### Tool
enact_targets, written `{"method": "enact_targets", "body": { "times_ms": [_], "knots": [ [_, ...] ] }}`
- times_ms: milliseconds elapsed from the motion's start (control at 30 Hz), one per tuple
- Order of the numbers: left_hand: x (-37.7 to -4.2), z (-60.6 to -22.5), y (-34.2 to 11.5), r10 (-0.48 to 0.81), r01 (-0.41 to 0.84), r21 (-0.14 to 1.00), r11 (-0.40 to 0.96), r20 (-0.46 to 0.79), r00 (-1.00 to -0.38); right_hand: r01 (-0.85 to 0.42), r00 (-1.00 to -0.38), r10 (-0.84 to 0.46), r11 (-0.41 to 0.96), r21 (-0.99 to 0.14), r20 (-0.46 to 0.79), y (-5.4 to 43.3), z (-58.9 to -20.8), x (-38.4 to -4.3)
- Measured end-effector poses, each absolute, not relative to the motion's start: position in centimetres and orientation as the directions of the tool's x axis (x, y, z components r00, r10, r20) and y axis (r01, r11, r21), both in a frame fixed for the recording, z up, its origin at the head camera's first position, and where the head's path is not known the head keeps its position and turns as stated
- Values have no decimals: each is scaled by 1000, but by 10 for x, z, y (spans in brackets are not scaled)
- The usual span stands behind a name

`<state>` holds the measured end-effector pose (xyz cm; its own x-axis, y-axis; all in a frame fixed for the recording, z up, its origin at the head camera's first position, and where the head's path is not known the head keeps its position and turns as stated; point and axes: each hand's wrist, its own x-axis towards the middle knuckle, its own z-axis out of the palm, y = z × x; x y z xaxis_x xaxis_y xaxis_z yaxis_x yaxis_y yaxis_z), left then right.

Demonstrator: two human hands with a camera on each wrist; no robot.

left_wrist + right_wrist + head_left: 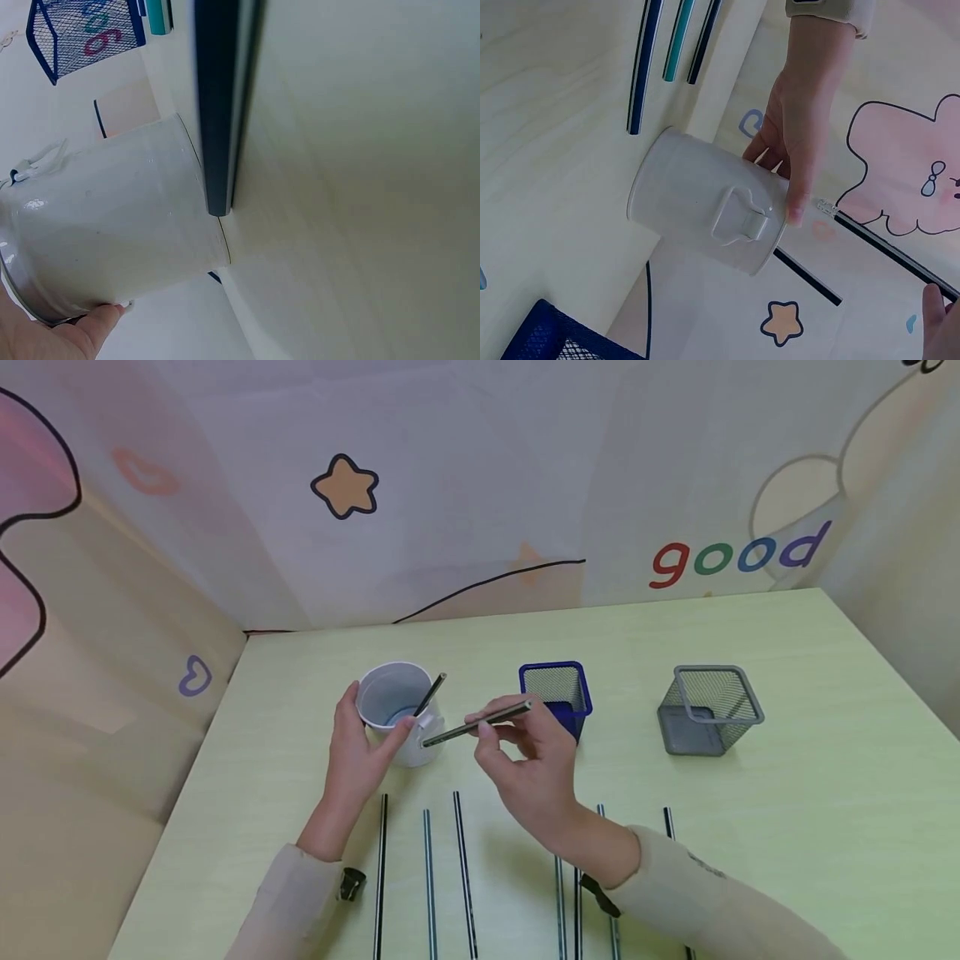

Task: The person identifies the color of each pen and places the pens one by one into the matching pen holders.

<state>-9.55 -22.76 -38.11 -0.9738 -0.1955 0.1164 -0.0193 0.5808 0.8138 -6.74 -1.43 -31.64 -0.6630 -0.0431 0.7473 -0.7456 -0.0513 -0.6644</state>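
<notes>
A white bucket (pixel 416 753) with a small handle stands on the table at left of centre. My left hand (pixel 356 756) grips its left side and rim, the thumb across the near edge. One dark striped pencil (pixel 431 693) leans inside and pokes out over the right rim. In front of the bucket's right side, my right hand (pixel 536 768) pinches another dark striped pencil (pixel 480 724), tilted, between thumb and fingers. The right wrist view shows a silvery end on this held pencil (pixel 892 252), apart from the bucket wall.
A blue mesh basket (pixel 555 678) stands behind my right hand, and a grey mesh basket (pixel 708 739) farther right. Several striped pencils, such as a dark one (pixel 381 877) and a teal one (pixel 430 885), lie lengthwise on the near table. A printed cloth (pixel 465 485) hangs behind.
</notes>
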Motion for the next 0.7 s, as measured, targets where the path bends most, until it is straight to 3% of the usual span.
{"method": "enact_targets", "body": {
  "times_ms": [700],
  "knots": [
    [-96,-381,-227,-204,-30,813,581,110,-973,-784,-620,-1,4,-620,784,-26,-319,-81]
  ]
}}
